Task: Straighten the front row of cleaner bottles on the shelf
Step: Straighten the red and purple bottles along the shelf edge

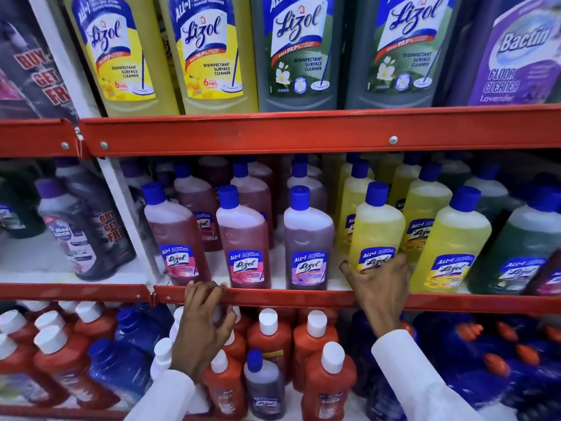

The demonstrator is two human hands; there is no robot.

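The middle shelf's front row holds Lizol bottles with blue caps: two pink ones point(174, 235) point(243, 238), a purple one point(308, 238), two yellow ones point(378, 229) point(455, 241) and a green one point(522, 244). My right hand point(379, 287) wraps around the base of the left yellow bottle, thumb on its left side and fingers on its right. That bottle stands slightly back from the shelf edge. My left hand point(203, 323) rests with its fingertips on the red shelf lip point(273, 297), below the pink bottles, holding nothing.
Large yellow and green Lizol bottles point(212, 53) and a purple Bactin bottle point(516, 50) fill the upper shelf. Below stand red bottles with white caps point(270, 338) and blue bottles point(473, 360). A white upright post point(127, 220) divides off dark bottles at left.
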